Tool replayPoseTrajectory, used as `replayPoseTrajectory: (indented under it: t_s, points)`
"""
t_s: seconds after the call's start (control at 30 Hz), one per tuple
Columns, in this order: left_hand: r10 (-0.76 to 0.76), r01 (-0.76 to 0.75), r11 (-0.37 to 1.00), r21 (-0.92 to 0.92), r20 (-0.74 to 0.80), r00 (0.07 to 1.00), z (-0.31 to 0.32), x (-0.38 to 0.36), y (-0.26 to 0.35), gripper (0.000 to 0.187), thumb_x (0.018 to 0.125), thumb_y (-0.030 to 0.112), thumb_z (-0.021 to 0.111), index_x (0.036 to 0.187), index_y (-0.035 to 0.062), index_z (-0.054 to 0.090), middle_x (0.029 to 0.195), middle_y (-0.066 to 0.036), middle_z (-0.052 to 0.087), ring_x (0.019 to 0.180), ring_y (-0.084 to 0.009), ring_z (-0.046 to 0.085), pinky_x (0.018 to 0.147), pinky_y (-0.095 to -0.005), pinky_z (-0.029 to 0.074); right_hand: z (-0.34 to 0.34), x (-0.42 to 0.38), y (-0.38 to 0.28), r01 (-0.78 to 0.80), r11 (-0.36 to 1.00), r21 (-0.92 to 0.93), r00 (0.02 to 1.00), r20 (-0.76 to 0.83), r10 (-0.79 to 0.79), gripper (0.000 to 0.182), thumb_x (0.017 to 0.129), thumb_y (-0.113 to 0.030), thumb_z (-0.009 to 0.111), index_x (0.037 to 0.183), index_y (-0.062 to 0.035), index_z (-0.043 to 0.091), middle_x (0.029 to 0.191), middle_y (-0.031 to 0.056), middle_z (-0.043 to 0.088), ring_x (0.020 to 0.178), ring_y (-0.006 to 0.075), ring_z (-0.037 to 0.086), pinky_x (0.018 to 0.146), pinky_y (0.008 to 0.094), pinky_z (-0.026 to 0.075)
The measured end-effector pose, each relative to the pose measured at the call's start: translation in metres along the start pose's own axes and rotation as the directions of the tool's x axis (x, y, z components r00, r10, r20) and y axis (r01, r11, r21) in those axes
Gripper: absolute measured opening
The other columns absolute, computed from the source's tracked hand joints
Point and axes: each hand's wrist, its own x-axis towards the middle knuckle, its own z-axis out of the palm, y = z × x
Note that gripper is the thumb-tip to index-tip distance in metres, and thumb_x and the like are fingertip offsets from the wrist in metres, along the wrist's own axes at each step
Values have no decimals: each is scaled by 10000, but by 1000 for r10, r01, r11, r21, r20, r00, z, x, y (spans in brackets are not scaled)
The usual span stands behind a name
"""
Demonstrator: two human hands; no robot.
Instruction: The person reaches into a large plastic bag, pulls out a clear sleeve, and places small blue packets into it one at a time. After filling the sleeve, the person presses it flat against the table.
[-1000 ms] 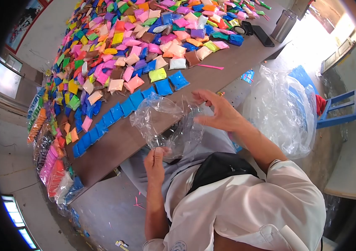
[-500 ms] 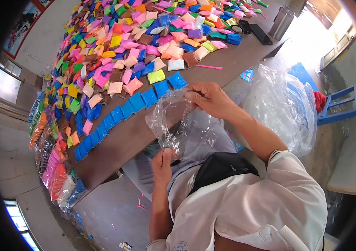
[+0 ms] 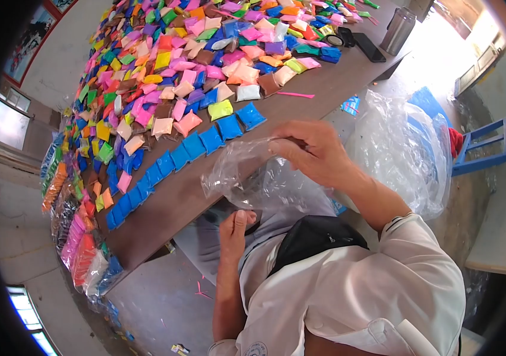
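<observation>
My right hand [image 3: 312, 148] pinches the upper edge of a clear plastic bag [image 3: 244, 166], which hangs over the table's front edge and my lap. Below the bag, my left hand [image 3: 235, 228] has its thumb and fingers pressed together; whether it grips any of the film is hidden. On the brown table [image 3: 176, 207], a slanting row of small blue packets [image 3: 193, 146] lies side by side beyond the bag. Behind that row spreads a large heap of small multicoloured packets [image 3: 173, 77].
A steel flask [image 3: 398, 31] and a black phone [image 3: 369, 47] stand and lie at the table's far right. Large clear plastic bags [image 3: 383, 154] sit at the right, before a blue stool [image 3: 484, 148]. Bundled coloured packets [image 3: 81, 249] hang at the left edge.
My right hand has moved slightly right and down, carrying the bag's upper edge. The bag's lower part has lifted away from my left hand, which has barely moved.
</observation>
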Motion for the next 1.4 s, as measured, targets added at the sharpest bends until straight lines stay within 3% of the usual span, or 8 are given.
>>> replayPoseTrajectory:
  t_s: [0.1, 0.23, 0.53, 0.63, 0.83, 1.03, 1.23, 1.4]
  points:
    - [-34, 34, 999, -41, 6, 999, 0, -3, -3, 445, 1039, 333, 474, 798, -19, 599, 885, -101, 675, 828, -159, 605, 801, -297, 487, -5, -12, -7, 191, 944, -268, 944, -213, -252, 125, 790, -52, 735, 883, -34, 654, 789, 82, 654, 515, 111, 565, 480, 257, 445]
    - [-31, 33, 997, -64, 43, 999, -1, -4, -3, 451, 1043, 334, 465, 787, -14, 595, 928, -111, 674, 849, -167, 606, 807, -310, 491, 20, -39, 11, 365, 875, -319, 896, -136, -423, 211, 722, 15, 770, 805, -40, 584, 1052, 109, 674, 554, 119, 603, 512, 263, 492]
    - [21, -18, 995, -98, 38, 999, 0, -9, 22, 438, 1024, 389, 489, 1110, -26, 602, 1036, -68, 626, 941, -152, 561, 855, -300, 449, 91, -71, 48, 217, 969, -116, 961, 200, -191, 237, 817, -99, 684, 1024, -35, 589, 1230, 174, 604, 818, 328, 689, 641, 373, 575]
    - [-24, 33, 983, -180, 54, 998, -6, -10, 10, 514, 1005, 456, 489, 1137, -29, 594, 1063, -70, 617, 988, -160, 551, 880, -331, 439, 91, -77, 49, 41, 996, 73, 929, 364, -65, 446, 809, -60, 641, 1238, -21, 527, 1366, 240, 495, 888, 370, 675, 716, 387, 579]
    - [-41, 64, 980, -189, 127, 991, -9, -11, 13, 579, 1009, 431, 486, 1361, -28, 471, 1336, -93, 514, 1202, -176, 490, 1029, -342, 365, 87, -82, 49, 59, 998, -4, 841, 539, -47, 695, 777, -15, 585, 1419, 49, 326, 1517, 300, 245, 1181, 416, 552, 875, 408, 538]
    - [13, -12, 993, -118, 12, 1000, 1, -7, 30, 575, 988, 444, 517, 1287, -47, 530, 1204, -128, 585, 1140, -205, 522, 1015, -350, 376, 99, -93, 50, 205, 968, -143, 866, 488, -111, 767, 754, -23, 577, 1410, 167, 227, 1495, 365, 182, 1320, 437, 417, 1001, 413, 459]
    - [9, -7, 995, -103, 25, 1000, -4, -8, 23, 546, 977, 366, 589, 1326, -43, 499, 1231, -115, 579, 1111, -174, 544, 938, -304, 439, 92, -84, 33, -173, 985, 14, 798, 588, 132, 777, 767, -29, 574, 1425, 162, 206, 1523, 371, 109, 1317, 440, 420, 1017, 385, 441]
    - [82, -80, 996, -49, 43, 996, -3, -8, 2, 509, 991, 343, 580, 1328, -26, 486, 1180, -86, 576, 1036, -154, 559, 847, -286, 478, 113, -96, 52, -75, 989, 127, 907, 421, 15, 884, 762, 0, 589, 1502, 66, 110, 1562, 310, 102, 1192, 369, 545, 916, 355, 489]
